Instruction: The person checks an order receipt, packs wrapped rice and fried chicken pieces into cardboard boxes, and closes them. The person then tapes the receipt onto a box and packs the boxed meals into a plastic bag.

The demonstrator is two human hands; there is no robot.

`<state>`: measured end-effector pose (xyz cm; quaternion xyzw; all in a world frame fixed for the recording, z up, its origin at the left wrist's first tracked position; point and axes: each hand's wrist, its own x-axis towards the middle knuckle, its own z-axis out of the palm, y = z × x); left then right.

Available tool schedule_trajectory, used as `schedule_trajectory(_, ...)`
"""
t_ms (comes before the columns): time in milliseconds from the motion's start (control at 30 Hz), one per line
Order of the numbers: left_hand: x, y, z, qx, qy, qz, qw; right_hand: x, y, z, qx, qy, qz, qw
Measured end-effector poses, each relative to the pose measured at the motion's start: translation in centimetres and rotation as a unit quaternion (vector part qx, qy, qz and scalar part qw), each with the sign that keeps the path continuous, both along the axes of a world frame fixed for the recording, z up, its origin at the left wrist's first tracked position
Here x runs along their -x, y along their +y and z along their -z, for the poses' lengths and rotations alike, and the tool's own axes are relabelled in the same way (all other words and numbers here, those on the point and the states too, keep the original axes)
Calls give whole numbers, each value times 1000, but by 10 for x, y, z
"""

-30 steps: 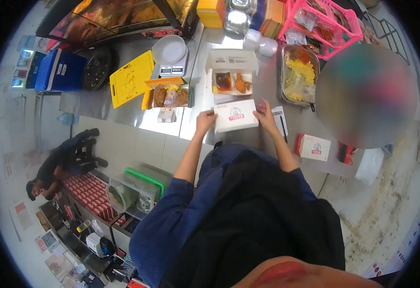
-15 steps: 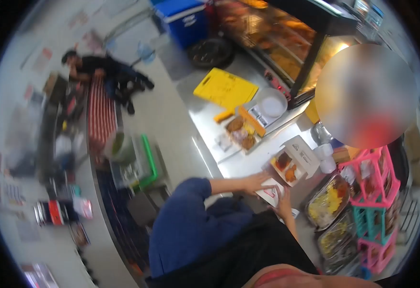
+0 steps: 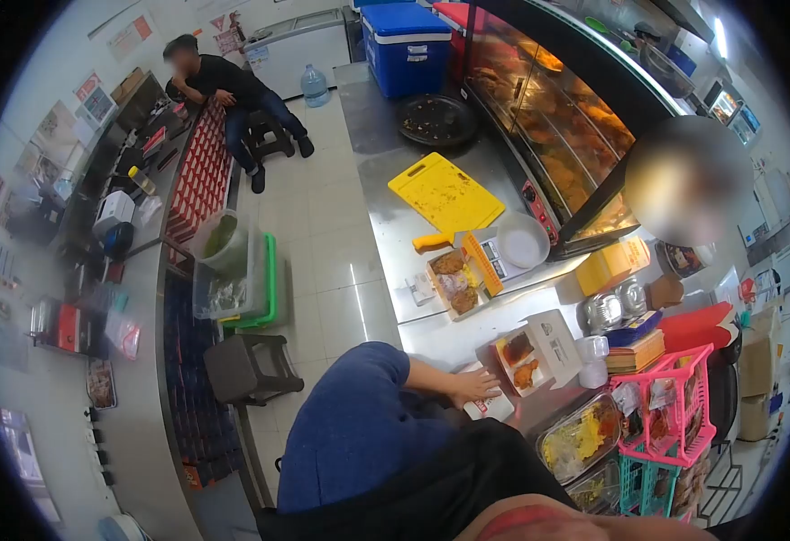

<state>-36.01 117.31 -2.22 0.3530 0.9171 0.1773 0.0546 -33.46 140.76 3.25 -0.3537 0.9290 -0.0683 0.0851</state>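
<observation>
My left hand [image 3: 474,386] reaches in from a blue sleeve and lies on a small white carton [image 3: 491,406] with red print, its fingers stretched out over the top. Just beyond the fingertips stands an open food box [image 3: 539,353] with its lid up, holding pieces of fried chicken [image 3: 527,373]. My right hand does not show; the dark clothing covers the area at the front. Farther up the counter, another open box [image 3: 454,287] holds chicken and other food, next to a yellow cutting board [image 3: 446,193].
A heated glass display case [image 3: 548,117] borders the counter. Foil trays of food [image 3: 581,436] and a pink basket [image 3: 670,406] stand at the right. White cups [image 3: 592,350] are stacked beside the box. A seated person [image 3: 233,99] is across the aisle, near a stool [image 3: 251,368].
My right hand was at the white carton and has gone out of sight. My left hand stays at the carton, now flat on it. The view has shifted and become sharper.
</observation>
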Motion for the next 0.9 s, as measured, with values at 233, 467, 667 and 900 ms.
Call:
schedule_trajectory(233, -32, 21, -28, -71, -17, -168, 983, -15, 16, 6, 20, -27, 16, 999)
schedule_trajectory(467, -45, 51, -61, -109, 105, -153, 976, -26, 39, 9, 65, -70, 31, 995)
schedule_trajectory(667, -57, 82, -88, -43, 151, -114, 981, -44, 67, 7, 185, -160, 106, 964)
schedule_trajectory(900, -82, 167, -133, -157, 36, -64, 985, -105, 150, 17, 401, -312, 308, 804)
